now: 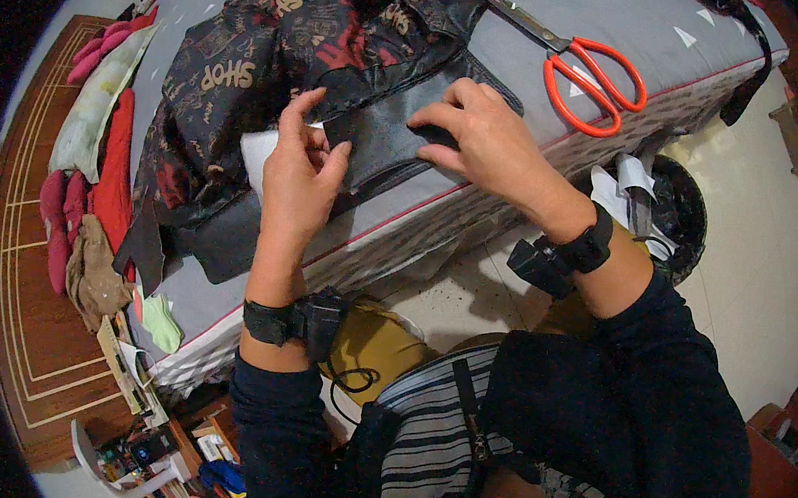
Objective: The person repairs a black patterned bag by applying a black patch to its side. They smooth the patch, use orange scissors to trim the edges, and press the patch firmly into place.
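On the edge of the bed lies a smooth black leather-like piece, flat between my two hands. My left hand is at its left end, with forefinger and thumb spread apart and the other fingers curled. A white sheet shows partly behind that hand. Over the right part of the black piece is my right hand, its fingers bent and the thumb apart from the forefinger. Dark material shows in that gap, and neither hand visibly grips anything. Each wrist wears a black strap with a small device.
Scissors with red handles lie at the right on the grey mattress. Dark printed fabric is heaped behind my left hand. A black bin with scraps stands below the bed. Clothes lie along the left.
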Demonstrator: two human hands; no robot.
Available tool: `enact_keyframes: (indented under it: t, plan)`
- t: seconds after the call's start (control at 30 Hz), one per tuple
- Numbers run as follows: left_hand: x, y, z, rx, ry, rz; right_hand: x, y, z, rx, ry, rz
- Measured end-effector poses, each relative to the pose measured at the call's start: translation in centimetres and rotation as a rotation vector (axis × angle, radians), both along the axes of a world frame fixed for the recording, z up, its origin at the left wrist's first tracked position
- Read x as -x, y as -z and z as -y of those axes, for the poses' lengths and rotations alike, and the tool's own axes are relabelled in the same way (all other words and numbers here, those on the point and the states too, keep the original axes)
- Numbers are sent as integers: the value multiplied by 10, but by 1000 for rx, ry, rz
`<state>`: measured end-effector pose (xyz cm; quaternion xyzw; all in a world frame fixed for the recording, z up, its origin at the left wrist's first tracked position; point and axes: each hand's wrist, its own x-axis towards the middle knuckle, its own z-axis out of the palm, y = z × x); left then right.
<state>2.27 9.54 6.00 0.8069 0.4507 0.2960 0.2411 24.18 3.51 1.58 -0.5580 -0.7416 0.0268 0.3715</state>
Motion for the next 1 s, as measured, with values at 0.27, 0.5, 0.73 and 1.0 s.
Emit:
enact_keyframes:
  t: [0.27,0.5,0.73,1.0]
  plan:
    - [-5,10,13,-187,-70,-130,1,-1,1,-3,-1,-2]
    - [-6,24,13,-358,-54,-108,1,1,1,-23,6,-11]
    - [-4,28,13,-322,-79,-157,3,-1,1,-3,18,0]
    - [22,17,37,-734,79,-148,4,1,0,-46,23,11]
